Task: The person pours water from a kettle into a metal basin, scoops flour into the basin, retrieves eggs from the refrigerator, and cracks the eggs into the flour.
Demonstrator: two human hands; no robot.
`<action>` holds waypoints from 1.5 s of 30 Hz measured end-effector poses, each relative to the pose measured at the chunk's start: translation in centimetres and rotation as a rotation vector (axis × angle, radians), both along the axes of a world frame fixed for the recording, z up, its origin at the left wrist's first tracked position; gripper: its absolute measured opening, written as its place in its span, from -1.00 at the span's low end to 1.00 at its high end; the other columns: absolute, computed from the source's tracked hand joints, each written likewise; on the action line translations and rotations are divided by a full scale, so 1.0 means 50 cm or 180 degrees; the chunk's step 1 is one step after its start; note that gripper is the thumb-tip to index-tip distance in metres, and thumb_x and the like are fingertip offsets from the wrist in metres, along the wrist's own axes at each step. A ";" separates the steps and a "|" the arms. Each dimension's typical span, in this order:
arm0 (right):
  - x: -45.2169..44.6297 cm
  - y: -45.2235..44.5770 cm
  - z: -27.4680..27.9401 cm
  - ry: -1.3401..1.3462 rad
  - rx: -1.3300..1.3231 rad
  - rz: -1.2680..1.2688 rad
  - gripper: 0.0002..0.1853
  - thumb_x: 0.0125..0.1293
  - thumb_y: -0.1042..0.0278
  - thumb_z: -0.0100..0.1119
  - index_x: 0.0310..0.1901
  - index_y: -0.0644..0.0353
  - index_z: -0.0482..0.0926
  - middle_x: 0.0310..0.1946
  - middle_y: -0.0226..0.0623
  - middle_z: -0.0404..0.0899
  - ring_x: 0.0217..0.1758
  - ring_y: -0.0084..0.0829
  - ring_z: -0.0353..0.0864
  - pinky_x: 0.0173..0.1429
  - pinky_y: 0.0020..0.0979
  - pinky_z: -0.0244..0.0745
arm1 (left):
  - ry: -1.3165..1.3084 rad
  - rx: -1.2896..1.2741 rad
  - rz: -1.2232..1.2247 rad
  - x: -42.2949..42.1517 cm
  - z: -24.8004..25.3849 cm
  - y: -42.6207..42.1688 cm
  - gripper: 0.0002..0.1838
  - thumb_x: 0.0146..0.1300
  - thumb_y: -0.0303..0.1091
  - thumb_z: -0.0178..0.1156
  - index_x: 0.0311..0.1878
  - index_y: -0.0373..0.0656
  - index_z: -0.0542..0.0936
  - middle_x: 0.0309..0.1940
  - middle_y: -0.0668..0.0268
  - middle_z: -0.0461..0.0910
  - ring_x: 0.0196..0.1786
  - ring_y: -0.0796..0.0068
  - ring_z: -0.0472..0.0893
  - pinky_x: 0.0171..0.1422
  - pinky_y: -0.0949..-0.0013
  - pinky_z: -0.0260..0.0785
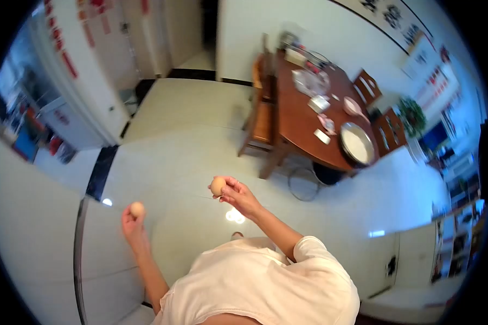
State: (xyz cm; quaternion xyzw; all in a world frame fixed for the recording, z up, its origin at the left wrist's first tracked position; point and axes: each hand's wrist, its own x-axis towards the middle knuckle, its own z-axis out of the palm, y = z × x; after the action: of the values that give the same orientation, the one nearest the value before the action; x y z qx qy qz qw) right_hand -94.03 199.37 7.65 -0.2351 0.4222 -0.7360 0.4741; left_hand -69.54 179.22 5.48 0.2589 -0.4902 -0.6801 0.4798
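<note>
My left hand (133, 225) is closed around a light brown egg (137, 209), held out at the lower left above the pale floor. In my right hand (241, 197) is a second egg (218, 186), gripped between the thumb and fingers near the middle of the view. Both eggs look whole. The two hands are well apart, and neither touches anything else.
A brown wooden table (295, 130) stands ahead to the right, bearing a metal bowl (357, 144) of whitish contents, a plastic bag (310, 82) and a pink bowl (352, 106). Wooden chairs (263, 122) surround it. A doorway (65, 135) opens at the left.
</note>
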 end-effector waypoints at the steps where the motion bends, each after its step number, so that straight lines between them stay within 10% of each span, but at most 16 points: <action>1: -0.033 0.020 -0.006 0.0210 0.0073 -0.0247 -0.56 0.22 0.23 0.10 0.08 0.21 0.30 -0.13 -0.30 0.48 -0.17 -0.52 0.50 -0.15 -0.54 0.40 | 0.0089 0.0144 -0.0415 -0.077 0.008 0.000 -0.58 0.08 -0.58 0.13 0.04 -0.29 0.31 0.00 0.11 0.41 0.07 0.36 0.40 0.22 0.40 0.20; 5: -0.184 0.248 0.007 0.0829 0.0048 -0.2107 -0.64 0.25 0.29 0.05 0.03 0.22 0.32 -0.15 -0.26 0.49 -0.22 -0.52 0.51 -0.16 -0.54 0.42 | 0.0487 0.0543 -0.1168 -0.323 0.004 -0.002 -0.60 0.07 -0.59 0.15 0.00 -0.28 0.33 -0.05 0.14 0.42 0.01 0.40 0.42 0.16 0.42 0.24; 9: -0.284 0.524 0.062 0.0485 -0.0454 -0.4152 -0.79 0.28 0.35 -0.02 -0.09 0.20 0.36 -0.27 -0.24 0.51 -0.35 -0.55 0.51 -0.26 -0.59 0.43 | -0.0906 -0.0218 -0.2066 -0.536 0.049 0.126 -0.67 0.11 -0.51 0.13 -0.03 -0.25 0.38 -0.16 0.26 0.47 -0.14 0.50 0.46 0.00 0.46 0.32; 12: -0.244 0.593 -0.028 0.0510 0.1201 -0.3110 -0.78 0.26 0.28 0.02 -0.14 0.20 0.39 -0.28 -0.29 0.50 -0.35 -0.57 0.45 -0.22 -0.58 0.40 | -0.1618 -0.0588 -0.4465 -0.634 0.003 0.272 -0.73 0.14 -0.46 0.10 -0.06 -0.21 0.42 -0.27 0.36 0.50 -0.25 0.57 0.48 -0.12 0.49 0.36; 14: -0.251 0.657 -0.005 0.0447 0.1286 -0.3375 -0.75 0.22 0.29 0.08 -0.14 0.21 0.40 -0.30 -0.31 0.50 -0.34 -0.56 0.45 -0.20 -0.54 0.41 | -0.1152 -0.0292 -0.3661 -0.756 0.042 0.237 -0.74 0.16 -0.36 0.12 -0.08 -0.19 0.44 -0.25 0.35 0.50 -0.23 0.60 0.48 -0.12 0.53 0.35; 16: -0.332 0.836 -0.002 0.0219 -0.0510 -0.4686 -0.75 0.17 0.32 0.14 -0.17 0.22 0.41 -0.34 -0.32 0.49 -0.34 -0.55 0.45 -0.22 -0.54 0.42 | -0.1159 -0.0429 -0.3321 -0.831 0.074 0.252 -0.74 0.16 -0.33 0.13 -0.10 -0.18 0.45 -0.25 0.33 0.51 -0.22 0.61 0.48 -0.13 0.55 0.35; 20: -0.380 0.873 0.059 0.0557 0.0201 -0.5080 -0.77 0.18 0.35 0.11 -0.17 0.24 0.39 -0.37 -0.33 0.46 -0.33 -0.53 0.44 -0.20 -0.53 0.43 | -0.1543 -0.1927 -0.3384 -0.981 0.168 0.363 -0.74 0.11 -0.37 0.16 -0.12 -0.19 0.46 -0.28 0.31 0.52 -0.23 0.57 0.50 -0.12 0.56 0.35; 25: -0.507 0.920 0.080 0.0249 -0.1025 -0.4913 -0.82 0.18 0.44 0.07 -0.18 0.24 0.39 -0.35 -0.33 0.45 -0.28 -0.53 0.44 -0.19 -0.56 0.43 | 0.0156 0.0052 -0.3918 -1.198 0.195 0.428 -0.73 0.03 -0.50 0.19 -0.15 -0.21 0.44 -0.32 0.26 0.55 -0.22 0.51 0.55 -0.19 0.49 0.46; 28: -0.596 0.918 0.068 0.0652 0.1145 -0.5320 -0.79 0.23 0.37 0.04 -0.13 0.23 0.36 -0.29 -0.30 0.48 -0.30 -0.50 0.48 -0.16 -0.43 0.44 | -0.0164 -0.0894 -0.3364 -1.333 0.207 0.465 -0.65 -0.06 -0.48 0.28 -0.14 -0.20 0.46 -0.29 0.24 0.56 -0.28 0.53 0.57 -0.17 0.46 0.47; 30: -0.647 0.944 0.069 0.0602 0.0662 -0.5388 -0.78 0.23 0.38 0.04 -0.12 0.22 0.36 -0.28 -0.32 0.48 -0.30 -0.52 0.47 -0.16 -0.44 0.43 | -0.1096 -0.1934 -0.4929 -1.348 0.050 0.565 -0.52 -0.23 -0.53 0.39 -0.14 -0.18 0.48 -0.31 0.30 0.56 -0.26 0.57 0.54 -0.16 0.47 0.45; 31: -0.680 0.957 0.068 0.0585 0.0407 -0.5399 -0.78 0.23 0.39 0.04 -0.11 0.21 0.37 -0.28 -0.33 0.48 -0.30 -0.53 0.47 -0.17 -0.45 0.43 | -0.1305 -0.0888 -0.5836 -1.335 0.051 0.623 -0.52 -0.21 -0.54 0.37 -0.13 -0.17 0.46 -0.32 0.33 0.55 -0.27 0.59 0.53 -0.17 0.48 0.45; 34: -0.741 0.996 0.051 0.0387 -0.0290 -0.5451 -0.77 0.22 0.42 0.04 -0.09 0.19 0.37 -0.28 -0.37 0.47 -0.29 -0.56 0.47 -0.18 -0.47 0.43 | 0.0098 0.0422 -0.4326 -1.482 0.179 0.624 -0.64 -0.01 -0.56 0.20 -0.08 -0.17 0.43 -0.24 0.30 0.54 -0.23 0.57 0.54 -0.12 0.44 0.45; 37: -0.806 1.009 0.068 0.0113 0.0870 -0.5098 -0.79 0.22 0.43 0.04 -0.11 0.22 0.38 -0.28 -0.36 0.47 -0.25 -0.57 0.46 -0.13 -0.49 0.41 | -0.0262 -0.0642 -0.3911 -1.532 0.201 0.685 -0.64 -0.07 -0.50 0.28 -0.14 -0.16 0.47 -0.22 0.34 0.54 -0.22 0.62 0.52 -0.11 0.52 0.41; 39: -0.832 0.993 0.025 0.0263 0.1345 -0.4337 -0.79 0.27 0.31 -0.02 -0.14 0.22 0.38 -0.36 -0.37 0.47 -0.33 -0.57 0.47 -0.19 -0.51 0.44 | -0.1515 -0.1048 -0.5542 -1.516 0.098 0.751 -0.58 -0.16 -0.48 0.35 -0.14 -0.13 0.50 -0.30 0.41 0.53 -0.26 0.65 0.51 -0.12 0.54 0.39; 42: -0.954 1.130 0.019 0.0372 0.0304 -0.4919 -0.80 0.30 0.23 -0.05 -0.18 0.18 0.39 -0.34 -0.36 0.47 -0.30 -0.57 0.46 -0.19 -0.49 0.43 | -0.0213 0.0981 -0.3691 -1.582 0.168 0.798 -0.68 -0.05 -0.50 0.27 -0.17 -0.18 0.48 -0.35 0.40 0.54 -0.34 0.65 0.52 -0.20 0.54 0.41; 45: -1.023 1.178 -0.044 0.0229 0.0229 -0.4309 -0.79 0.31 0.21 -0.07 -0.21 0.18 0.39 -0.30 -0.33 0.46 -0.27 -0.54 0.45 -0.18 -0.48 0.41 | -0.0542 -0.0007 -0.2905 -1.611 0.209 0.836 -0.72 0.01 -0.44 0.26 -0.16 -0.20 0.49 -0.33 0.37 0.55 -0.28 0.62 0.52 -0.17 0.55 0.38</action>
State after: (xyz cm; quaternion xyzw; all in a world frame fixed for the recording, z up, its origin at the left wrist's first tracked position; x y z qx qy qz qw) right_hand -145.18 258.26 5.46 0.0727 0.5161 -0.8478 -0.0979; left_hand -150.11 221.04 15.90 0.0711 -0.5924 -0.7975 0.0898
